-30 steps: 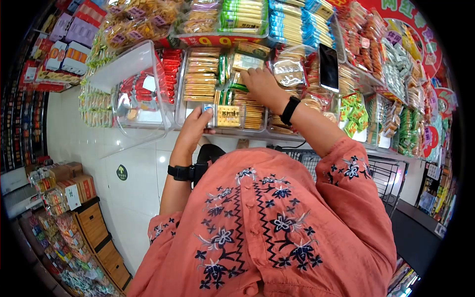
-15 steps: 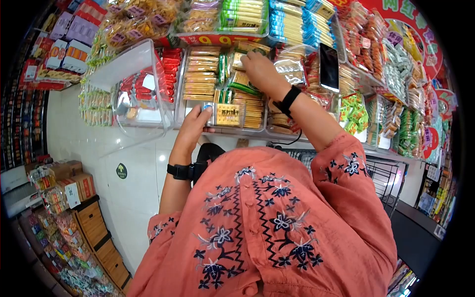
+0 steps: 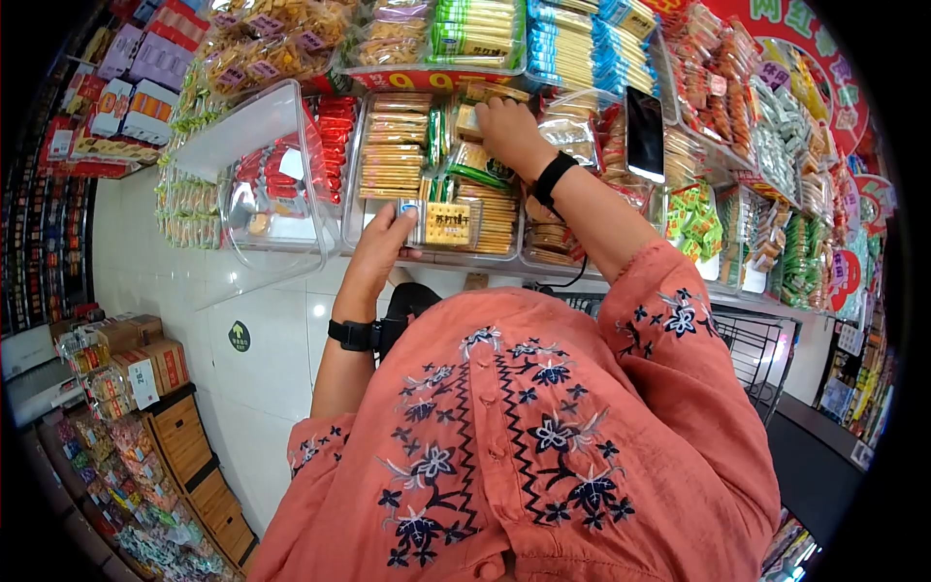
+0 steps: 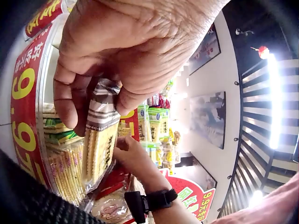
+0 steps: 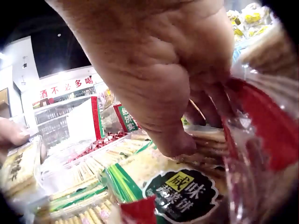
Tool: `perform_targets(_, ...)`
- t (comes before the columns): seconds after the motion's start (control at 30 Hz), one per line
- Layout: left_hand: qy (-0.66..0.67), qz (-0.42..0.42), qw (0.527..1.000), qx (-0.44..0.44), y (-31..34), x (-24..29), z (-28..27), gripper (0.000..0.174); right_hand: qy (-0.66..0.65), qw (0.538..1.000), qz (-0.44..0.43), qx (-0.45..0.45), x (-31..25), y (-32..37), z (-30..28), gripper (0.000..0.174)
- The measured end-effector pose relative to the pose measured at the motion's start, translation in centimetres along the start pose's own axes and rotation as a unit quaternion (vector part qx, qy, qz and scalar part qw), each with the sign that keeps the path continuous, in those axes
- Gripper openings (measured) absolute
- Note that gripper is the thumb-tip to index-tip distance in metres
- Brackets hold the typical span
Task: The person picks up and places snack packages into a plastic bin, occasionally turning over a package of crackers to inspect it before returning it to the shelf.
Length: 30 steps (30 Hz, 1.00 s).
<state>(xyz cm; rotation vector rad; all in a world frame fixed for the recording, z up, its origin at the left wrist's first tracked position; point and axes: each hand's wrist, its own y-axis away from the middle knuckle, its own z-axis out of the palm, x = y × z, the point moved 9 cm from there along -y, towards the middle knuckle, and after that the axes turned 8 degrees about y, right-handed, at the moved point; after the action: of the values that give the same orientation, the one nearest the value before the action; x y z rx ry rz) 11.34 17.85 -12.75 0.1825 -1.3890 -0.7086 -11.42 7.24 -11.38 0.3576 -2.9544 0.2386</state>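
Observation:
My left hand [image 3: 381,244] grips the end of a clear-wrapped cracker pack [image 3: 448,225] at the bin's near edge; in the left wrist view, thumb and fingers pinch the striped wrapper of this pack [image 4: 100,135]. Farther back in the bin, my right hand [image 3: 511,136] has its curled fingers on another cracker pack [image 3: 468,122]. Below the right hand [image 5: 159,84] in the right wrist view lies a pack with a black label [image 5: 182,193], the thumb at its edge; the far fingertips are partly hidden.
A clear lid [image 3: 242,131] stands tilted over the red packs on the left. A phone [image 3: 645,134] lies on the goods at the right. Behind are bins of green [image 3: 480,29] and blue packs [image 3: 562,48]. A wire cart [image 3: 752,349] stands beside the body.
My right hand has shifted toward the back of the bin, with the pack at its fingers moving slightly left. A green-edged pack below it shows more. The left hand stays nearly still.

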Motion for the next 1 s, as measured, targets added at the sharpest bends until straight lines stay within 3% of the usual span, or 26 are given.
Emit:
perform_targets(0.17, -0.003, 0.003, 1.000, 0.005, 0.0, 0.3, 0.2, 0.039, -0.136, 0.989, 0.042, -0.049, 2.2, -0.5, -1.4, 0.017)
perform_targets(0.27, 0.002, -0.001, 1.000, 0.007, 0.0, 0.1, 0.2, 0.039, -0.156, 0.985, 0.067, -0.033, 3.5, -0.9, -2.2, 0.017)
perform_targets(0.4, -0.005, -0.004, 1.000, -0.001, -0.5, 0.0, 0.2, 0.041, -0.136, 0.989, 0.036, 0.036, 4.2, -0.6, -1.6, 0.015)
perform_targets(0.6, -0.016, 0.012, 1.000, -0.011, -1.2, 0.9, 0.8, 0.042, -0.071, 0.981, 0.027, 0.181, 3.5, 0.7, -5.2, 0.018)
perform_targets(0.8, -0.027, 0.055, 0.998, -0.006, -2.5, 2.4, 1.4, 0.035, -0.117, 0.976, 0.022, 0.183, 4.2, 0.5, -5.4, 0.014)
perform_targets(0.9, -0.019, 0.075, 0.997, 0.011, -3.4, 3.3, 1.4, 0.031, -0.211, 0.963, 0.058, 0.155, 5.2, 0.6, -6.0, 0.014)
perform_targets(1.0, -0.011, 0.100, 0.995, 0.026, -4.4, 4.0, 1.5, 0.030, -0.282, 0.938, 0.084, 0.182, 5.7, 1.6, -7.9, 0.015)
